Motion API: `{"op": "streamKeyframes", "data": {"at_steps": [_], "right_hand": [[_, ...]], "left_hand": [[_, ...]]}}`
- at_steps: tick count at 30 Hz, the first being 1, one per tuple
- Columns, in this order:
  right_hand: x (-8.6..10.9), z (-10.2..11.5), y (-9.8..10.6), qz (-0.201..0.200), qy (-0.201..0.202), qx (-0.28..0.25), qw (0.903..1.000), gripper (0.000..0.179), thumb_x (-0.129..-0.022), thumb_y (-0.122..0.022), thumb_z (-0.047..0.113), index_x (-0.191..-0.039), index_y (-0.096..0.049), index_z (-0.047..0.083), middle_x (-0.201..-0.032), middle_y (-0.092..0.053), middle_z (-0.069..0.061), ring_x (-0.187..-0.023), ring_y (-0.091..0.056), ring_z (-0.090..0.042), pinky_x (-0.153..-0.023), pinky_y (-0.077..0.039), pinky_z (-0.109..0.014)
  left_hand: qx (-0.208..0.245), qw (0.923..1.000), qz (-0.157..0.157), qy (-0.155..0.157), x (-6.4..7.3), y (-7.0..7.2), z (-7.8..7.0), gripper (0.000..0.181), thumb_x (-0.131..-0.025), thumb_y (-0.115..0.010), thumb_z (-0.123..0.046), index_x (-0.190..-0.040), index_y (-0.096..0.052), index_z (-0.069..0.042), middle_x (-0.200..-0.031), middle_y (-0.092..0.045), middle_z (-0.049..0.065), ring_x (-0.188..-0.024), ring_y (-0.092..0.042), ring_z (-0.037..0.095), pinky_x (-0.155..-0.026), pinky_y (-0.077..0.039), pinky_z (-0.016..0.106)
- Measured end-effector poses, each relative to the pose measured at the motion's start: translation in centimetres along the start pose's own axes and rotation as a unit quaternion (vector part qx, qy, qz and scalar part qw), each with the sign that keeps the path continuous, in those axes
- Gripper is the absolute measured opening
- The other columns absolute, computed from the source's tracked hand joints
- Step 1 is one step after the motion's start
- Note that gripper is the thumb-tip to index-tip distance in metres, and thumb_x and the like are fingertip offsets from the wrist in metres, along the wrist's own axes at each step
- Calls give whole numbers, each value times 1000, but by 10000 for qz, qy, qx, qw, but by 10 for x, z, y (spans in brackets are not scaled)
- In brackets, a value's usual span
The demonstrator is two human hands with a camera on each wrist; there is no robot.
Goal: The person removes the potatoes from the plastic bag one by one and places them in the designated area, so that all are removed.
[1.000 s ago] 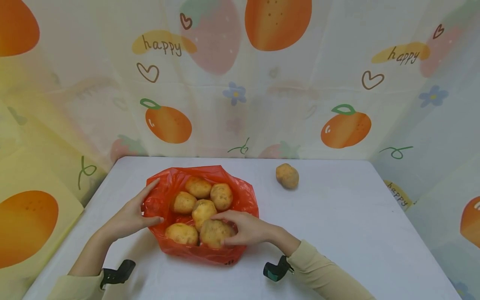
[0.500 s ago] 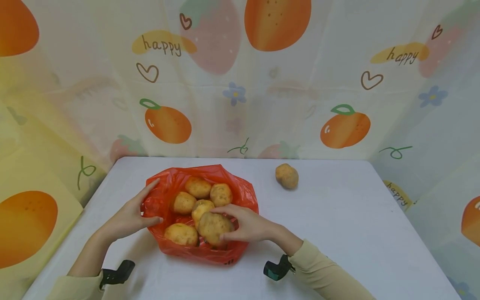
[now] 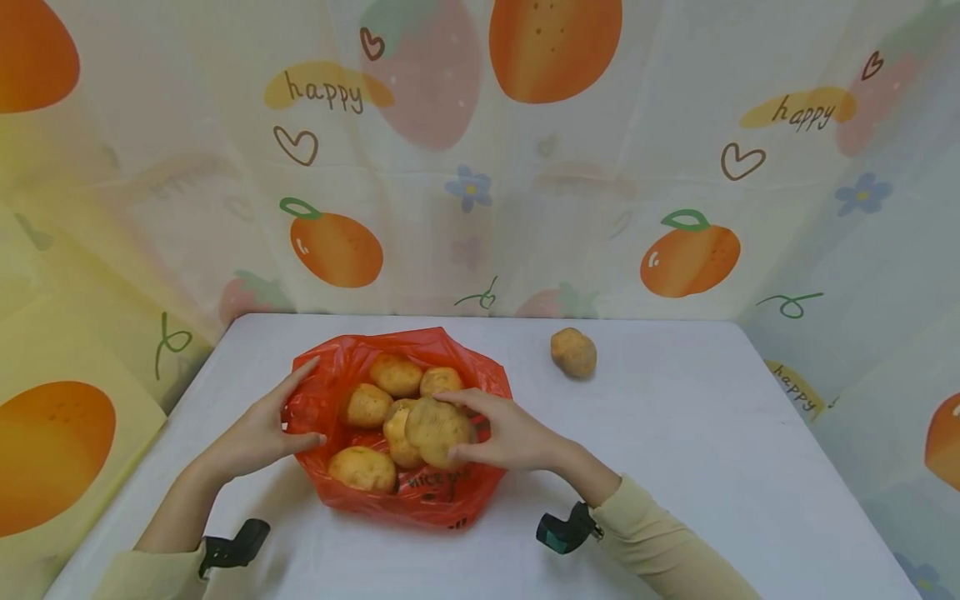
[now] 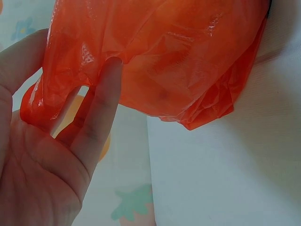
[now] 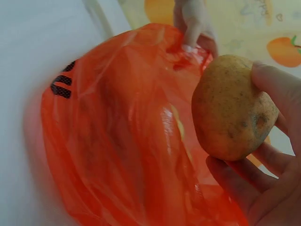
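Note:
A red plastic bag (image 3: 375,506) lies spread open on the white table, with several potatoes (image 3: 363,469) inside. My left hand (image 3: 258,433) holds the bag's left side. In the left wrist view, the thin red film passes between the fingers of that left hand (image 4: 51,160). Just over the bag's mouth, my right hand (image 3: 510,433) grips a large potato (image 3: 438,433) between thumb and fingers. The right wrist view shows this potato (image 5: 230,108) in front of the bag (image 5: 117,122). Black print shows on the bag's inside below it.
One loose potato (image 3: 573,352) lies near the table's back edge, right of the bag. The white table (image 3: 675,467) ends at a fruit-printed cloth (image 3: 547,167) behind. Each wrist carries a small black camera (image 3: 564,528).
My right hand has lifted the large potato from the bag's front right and moved it back and up, uncovering the print below. The left hand has stayed in place.

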State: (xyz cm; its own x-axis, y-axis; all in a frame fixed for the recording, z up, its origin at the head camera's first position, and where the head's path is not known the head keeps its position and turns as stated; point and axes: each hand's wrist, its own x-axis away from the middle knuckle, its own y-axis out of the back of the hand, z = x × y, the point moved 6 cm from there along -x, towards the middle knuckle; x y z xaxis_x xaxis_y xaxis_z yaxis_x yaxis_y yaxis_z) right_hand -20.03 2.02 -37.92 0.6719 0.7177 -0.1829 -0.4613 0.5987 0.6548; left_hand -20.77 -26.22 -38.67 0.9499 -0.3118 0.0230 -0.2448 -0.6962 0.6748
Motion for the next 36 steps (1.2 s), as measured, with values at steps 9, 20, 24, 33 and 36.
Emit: {"op": "streamKeyframes", "data": {"at_steps": [9,20,24,33,36], "right_hand": [[6,-1,16,-254,-172,-323,9990,64,-74,-64,42,-131,-34,33,-125,-42,10,-100,-48,-9,-76,-48,-23],[15,5,41,-741,-264,-619,9950,61,-76,-66,21,-130,-37,25,-123,-46,5,-98,-51,-14,-75,-49,-28],[20,18,53,-901,-267,-722,9930,60,-77,-66,12,-130,-38,14,-125,-45,-2,-100,-51,-20,-79,-48,-32],[27,14,68,-1203,-415,-643,9898,61,-76,-66,10,-130,-38,9,-129,-42,-6,-101,-52,-23,-81,-47,-34],[29,11,73,-1351,-391,-632,9880,61,-76,-66,10,-130,-38,9,-129,-41,-6,-100,-52,-23,-80,-48,-34]], "left_hand": [[40,10000,21,18,0,0,1,93,-70,-72,-27,-139,-10,-34,-132,-33,14,-112,-40,35,-79,-46,47],[-73,9998,-66,-146,-1,1,2,93,-70,-72,-25,-140,-11,-30,-128,-38,11,-108,-45,28,-83,-45,43],[-40,9999,-47,-114,-1,1,3,93,-70,-72,-25,-139,-10,-31,-129,-37,12,-109,-44,30,-82,-45,46],[32,9999,-49,-126,-1,0,3,92,-71,-72,-25,-139,-11,-32,-129,-36,12,-109,-44,30,-81,-47,42],[38,9999,-42,-96,-1,0,4,92,-71,-72,-26,-139,-11,-33,-130,-35,12,-110,-43,31,-81,-46,44]]}}
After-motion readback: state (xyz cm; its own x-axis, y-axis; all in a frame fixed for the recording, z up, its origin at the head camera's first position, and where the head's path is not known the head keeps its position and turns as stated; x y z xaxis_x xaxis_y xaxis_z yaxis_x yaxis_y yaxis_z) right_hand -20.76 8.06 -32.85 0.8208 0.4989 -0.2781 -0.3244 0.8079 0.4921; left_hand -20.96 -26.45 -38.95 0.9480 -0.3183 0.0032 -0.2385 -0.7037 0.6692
